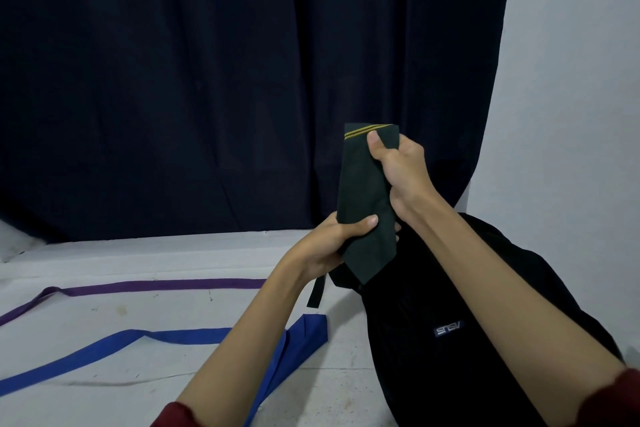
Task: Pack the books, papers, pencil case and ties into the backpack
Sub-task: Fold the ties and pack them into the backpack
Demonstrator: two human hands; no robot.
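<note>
Leftmost, well to the left of the black fabric backpack (467, 340), a narrow purple cloth tie (138, 286) lies stretched along the white table surface (104, 402), its far end bending toward the left edge of the view. Nearer the viewer and also left of the backpack, a bright blue cloth tie (194, 336) lies in a loose loop, its broad folded end just beside the backpack's left side. Between that broad end and the backpack, a short black strap (317, 291) hangs down from the backpack's upper left corner. Above the backpack's upper end, a folded dark green tie with two thin yellow stripes (363, 191) is held upright in the air, its pointed lower tip overlapping the top of the backpack. The left hand (332, 243) grips the lower part of this green tie, thumb laid across its front and fingers curled behind. The right hand (398, 166) grips the upper part, thumb pressed on the front just below the yellow stripes and fingers wrapped round the right edge. On the backpack's front a small white logo patch (448, 329) is visible. Behind the backpack hangs a dark navy curtain (207, 80), and to the backpack's right stands a pale grey wall (571, 80). Dark red sleeves (620, 402) cover both forearms at the lower edge.
</note>
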